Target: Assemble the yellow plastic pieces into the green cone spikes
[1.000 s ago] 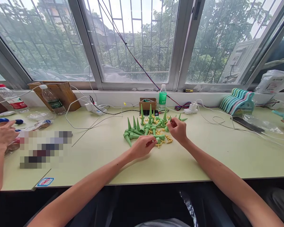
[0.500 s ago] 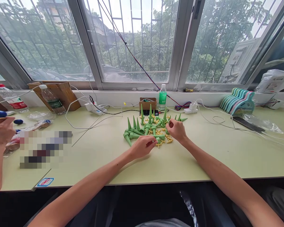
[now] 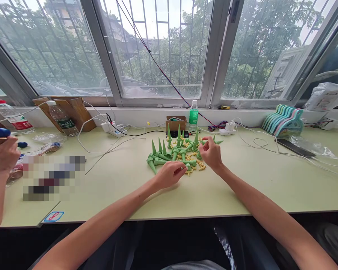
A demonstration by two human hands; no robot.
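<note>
My left hand (image 3: 171, 174) is closed at the front of a pile, its fingertips pinching a small green cap-like piece (image 3: 188, 166). Over the right side of the pile, my right hand (image 3: 211, 153) has its thumb and index finger apart, with no held piece visible. Green plastic spikes (image 3: 179, 138), which look like plant watering spikes, make up the pile; several stand point up and others lie flat. Small yellow T-shaped pieces (image 3: 202, 168) are scattered among them, mostly between my two hands. My fingers hide part of the pile.
A green-labelled bottle (image 3: 193, 117) and a small brown box (image 3: 176, 123) stand behind the pile. White cables (image 3: 259, 140) cross the table's back. Teal hangers (image 3: 283, 120) stand at right. Another person's hand (image 3: 2, 153) holds a blue-topped object at far left.
My right hand's thumb and index finger have parted, and the index finger has lifted. My left hand stays in place. The other person's hand at far left has shifted slightly.
</note>
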